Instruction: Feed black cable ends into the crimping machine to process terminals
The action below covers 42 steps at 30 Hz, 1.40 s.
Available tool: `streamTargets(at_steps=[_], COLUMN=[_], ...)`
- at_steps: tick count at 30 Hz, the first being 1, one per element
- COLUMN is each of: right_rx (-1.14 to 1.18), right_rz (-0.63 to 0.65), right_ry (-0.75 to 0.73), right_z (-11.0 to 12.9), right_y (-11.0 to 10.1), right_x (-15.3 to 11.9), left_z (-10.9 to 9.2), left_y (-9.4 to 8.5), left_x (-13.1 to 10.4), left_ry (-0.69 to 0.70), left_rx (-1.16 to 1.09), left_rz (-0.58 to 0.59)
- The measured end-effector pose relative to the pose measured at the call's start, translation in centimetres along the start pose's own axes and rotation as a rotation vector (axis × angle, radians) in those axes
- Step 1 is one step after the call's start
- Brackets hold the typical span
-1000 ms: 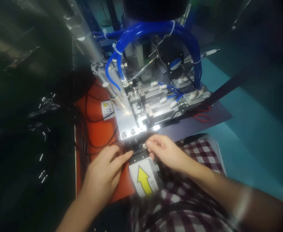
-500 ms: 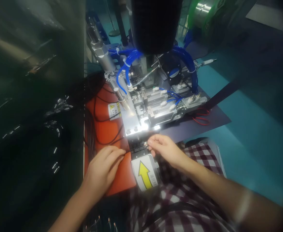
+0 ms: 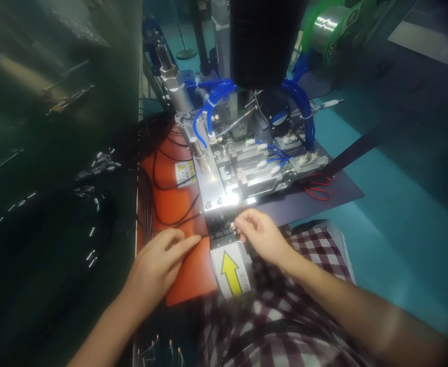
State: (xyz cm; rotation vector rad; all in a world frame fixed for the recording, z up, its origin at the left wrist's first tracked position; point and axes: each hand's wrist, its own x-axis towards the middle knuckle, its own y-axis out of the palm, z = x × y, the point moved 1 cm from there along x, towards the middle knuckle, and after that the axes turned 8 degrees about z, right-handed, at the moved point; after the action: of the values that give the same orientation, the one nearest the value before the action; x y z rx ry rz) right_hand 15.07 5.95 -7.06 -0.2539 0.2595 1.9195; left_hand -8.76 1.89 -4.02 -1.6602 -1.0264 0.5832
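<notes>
My right hand (image 3: 261,234) is closed in a pinch on a small shiny metal connector (image 3: 233,226), at the near end of the machine's dark track (image 3: 221,235). The fingertips cover most of the connector. My left hand (image 3: 158,260) hovers over the orange base plate (image 3: 191,275), left of the track. One digit stretches toward the track and another curls apart from it; nothing shows between them. Just in front of both hands stands the silver machine (image 3: 212,191), brightly lit at its near end. A white label with a yellow arrow (image 3: 230,272) lies below the track.
Black cables (image 3: 145,199) lie along the plate's left side, and a bundle with metal ends (image 3: 101,163) rests on the dark surface further left. Blue air hoses (image 3: 216,94) arch over the machine. A green-rimmed wire spool (image 3: 325,28) is at upper right. Checkered cloth (image 3: 277,326) covers my lap.
The digits of my left hand have parted; earlier they were together beside the track. My right hand keeps its pinch in nearly the same place. The view has shifted slightly.
</notes>
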Motion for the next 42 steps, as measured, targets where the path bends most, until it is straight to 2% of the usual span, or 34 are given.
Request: streamTargets(at_steps=[5, 16, 22, 29, 34, 42], right_rx=[-0.017, -0.014, 0.014, 0.068, 0.07, 0.047], right_rz=[0.02, 0.024, 0.026, 0.028, 0.033, 0.027], right_ry=[0.011, 0.008, 0.011, 0.018, 0.027, 0.032], right_z=[0.3, 0.3, 0.2, 0.2, 0.3, 0.0], right_y=[-0.2, -0.2, -0.1, 0.2, 0.2, 0.6], right_x=[0.1, 0.0, -0.1, 0.0, 0.1, 0.0], left_z=[0.3, 0.7, 0.4, 0.9, 0.9, 1.4], left_y=[-0.3, 0.3, 0.1, -0.3, -0.3, -0.3], left_x=[0.1, -0.2, 0.2, -0.5, -0.6, -0.9], left_ry=[0.01, 0.088, 0.053, 0.001, -0.025, 0.057], left_rx=[-0.117, -0.004, -0.037, -0.036, -0.094, -0.039], left_rz=[-0.032, -0.045, -0.049, -0.018, -0.096, -0.02])
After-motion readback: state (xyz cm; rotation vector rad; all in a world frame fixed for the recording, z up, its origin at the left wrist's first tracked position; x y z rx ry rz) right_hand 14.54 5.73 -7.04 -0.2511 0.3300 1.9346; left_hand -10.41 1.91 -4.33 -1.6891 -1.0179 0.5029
